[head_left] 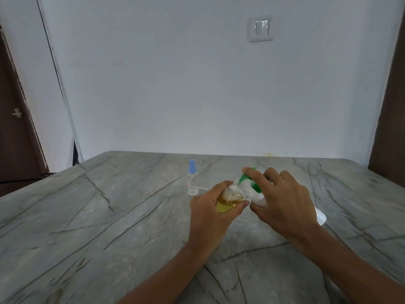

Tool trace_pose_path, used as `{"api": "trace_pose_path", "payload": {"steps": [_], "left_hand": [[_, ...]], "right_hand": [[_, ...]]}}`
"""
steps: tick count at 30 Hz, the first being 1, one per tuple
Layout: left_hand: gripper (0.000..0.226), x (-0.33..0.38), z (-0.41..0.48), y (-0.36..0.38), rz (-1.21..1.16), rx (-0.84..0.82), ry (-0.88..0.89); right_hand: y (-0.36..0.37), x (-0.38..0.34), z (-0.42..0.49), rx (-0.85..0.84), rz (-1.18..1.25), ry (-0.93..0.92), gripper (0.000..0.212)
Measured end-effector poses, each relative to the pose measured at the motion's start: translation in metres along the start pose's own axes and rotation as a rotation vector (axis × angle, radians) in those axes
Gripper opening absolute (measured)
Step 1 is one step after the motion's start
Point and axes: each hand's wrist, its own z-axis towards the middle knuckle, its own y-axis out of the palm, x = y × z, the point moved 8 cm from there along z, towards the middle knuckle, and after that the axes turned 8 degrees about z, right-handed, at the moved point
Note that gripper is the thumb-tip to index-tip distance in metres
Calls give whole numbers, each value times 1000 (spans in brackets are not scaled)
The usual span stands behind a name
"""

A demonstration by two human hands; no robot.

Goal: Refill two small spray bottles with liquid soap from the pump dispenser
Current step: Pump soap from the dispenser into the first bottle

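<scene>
As its neck tilts right, bottle (230,197) meets dispenser (258,200).

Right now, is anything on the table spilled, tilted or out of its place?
No spill shows on the table. Two things stand out: the pump dispenser is held tilted steeply, its green nozzle at the mouth of the small bottle, and a loose sprayer head lies beside the blue-capped bottle.

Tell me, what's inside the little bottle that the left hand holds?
Yellow liquid fills the lower part of the little bottle; its top part looks clear. The left hand covers its base, so that is hidden.
</scene>
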Motion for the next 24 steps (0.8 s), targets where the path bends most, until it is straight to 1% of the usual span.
{"api": "trace_pose_path", "payload": {"steps": [6,13,19,24], "left_hand": [[48,-2,2,-3,27,30,-12],[50,-2,1,-2,40,35,-8],[51,0,0,-4,37,42,-4],[54,-2,-1,1,17,10,8]], "right_hand": [[-1,-3,0,18,-40,-22,99],[-1,-3,0,20,-40,-23,103],[-1,-2,0,21,-11,-19,101],[1,2,0,-4,10,-6,93]]}}
